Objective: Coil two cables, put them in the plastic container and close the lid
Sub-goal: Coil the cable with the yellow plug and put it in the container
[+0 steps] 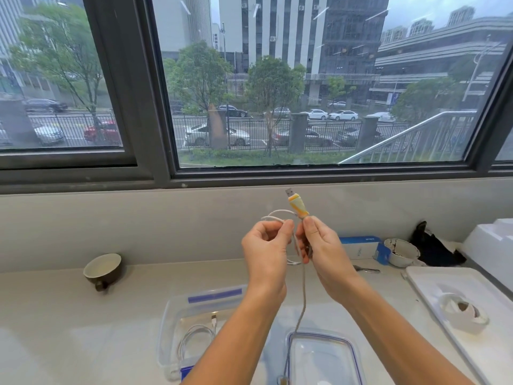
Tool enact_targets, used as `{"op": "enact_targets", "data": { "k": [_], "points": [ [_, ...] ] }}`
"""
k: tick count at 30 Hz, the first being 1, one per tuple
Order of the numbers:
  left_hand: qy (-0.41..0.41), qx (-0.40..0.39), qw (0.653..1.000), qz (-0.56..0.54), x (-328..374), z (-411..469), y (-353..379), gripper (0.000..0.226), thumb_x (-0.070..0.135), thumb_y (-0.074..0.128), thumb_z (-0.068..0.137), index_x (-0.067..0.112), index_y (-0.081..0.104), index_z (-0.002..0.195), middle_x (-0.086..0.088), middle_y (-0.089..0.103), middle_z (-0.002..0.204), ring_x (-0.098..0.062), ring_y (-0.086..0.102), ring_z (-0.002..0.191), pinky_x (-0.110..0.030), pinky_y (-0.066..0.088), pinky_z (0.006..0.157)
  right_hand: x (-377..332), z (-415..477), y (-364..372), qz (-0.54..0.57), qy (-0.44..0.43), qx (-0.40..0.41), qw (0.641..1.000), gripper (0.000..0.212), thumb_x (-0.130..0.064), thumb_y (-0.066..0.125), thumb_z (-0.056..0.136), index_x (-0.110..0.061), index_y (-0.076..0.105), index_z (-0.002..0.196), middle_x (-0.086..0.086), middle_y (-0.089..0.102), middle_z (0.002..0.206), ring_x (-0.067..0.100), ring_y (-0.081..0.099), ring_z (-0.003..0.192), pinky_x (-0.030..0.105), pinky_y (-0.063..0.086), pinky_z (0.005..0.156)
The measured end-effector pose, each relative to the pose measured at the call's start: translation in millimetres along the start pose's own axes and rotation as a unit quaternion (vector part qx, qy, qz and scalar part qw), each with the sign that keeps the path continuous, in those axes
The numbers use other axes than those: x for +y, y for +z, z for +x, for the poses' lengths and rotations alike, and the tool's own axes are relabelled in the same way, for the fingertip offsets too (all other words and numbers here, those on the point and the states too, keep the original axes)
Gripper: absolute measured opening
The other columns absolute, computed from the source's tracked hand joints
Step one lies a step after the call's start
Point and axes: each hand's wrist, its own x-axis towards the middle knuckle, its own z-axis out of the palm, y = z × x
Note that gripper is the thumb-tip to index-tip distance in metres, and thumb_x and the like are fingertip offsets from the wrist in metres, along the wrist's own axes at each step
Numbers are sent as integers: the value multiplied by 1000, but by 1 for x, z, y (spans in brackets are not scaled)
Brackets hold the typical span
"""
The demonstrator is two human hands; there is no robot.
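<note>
I hold a white cable with a yellow-and-white USB plug [297,205] up in front of me. My right hand [319,245] pinches it just below the plug, which points upward. My left hand [268,245] pinches a loop of the same cable [273,213]. The rest of the cable [302,307] hangs down toward the counter. Below my left arm stands the clear plastic container [172,323], with a coiled white cable [195,336] lying inside it. Its clear lid with a blue rim [324,357] lies flat to the right of the container.
A dark cup [102,269] stands on the counter at the left. At the right are a white tray [455,315] holding a tape roll [463,311], a blue-and-white box [361,247], a white bowl [402,252] and a black object [433,248]. The wall and window rise behind.
</note>
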Motion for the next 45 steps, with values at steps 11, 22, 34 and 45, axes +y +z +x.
{"op": "enact_targets", "data": {
  "k": [11,22,34,45],
  "points": [
    [-43,0,999,-16,0,3,7,19,12,68,84,7,58,69,-2,56,49,-8,50,37,-17,41,37,1,-3,-2,219,138,-119,959,39,-34,33,100,-13,47,70,-4,30,46,9,23,36,21,24,38],
    [75,-83,974,197,-9,19,-37,32,35,65,84,23,56,113,3,63,106,-11,58,100,-25,46,83,-15,-9,-20,333,159,-93,925,34,-32,34,97,-12,44,70,-1,9,55,11,7,42,23,11,39],
    [-272,-186,928,-175,-6,14,-45,47,39,55,86,12,55,47,1,41,36,-13,48,36,-26,50,46,-11,-12,-15,395,186,-55,898,31,-30,40,92,-10,46,69,-4,8,56,9,5,43,20,13,38],
    [-301,-288,888,-197,2,17,-51,36,30,45,87,11,54,58,7,25,29,-8,17,26,-21,27,37,-1,-12,-15,358,183,-32,915,39,-30,31,100,-11,44,69,-5,26,42,7,23,33,21,25,36]
  ]
}}
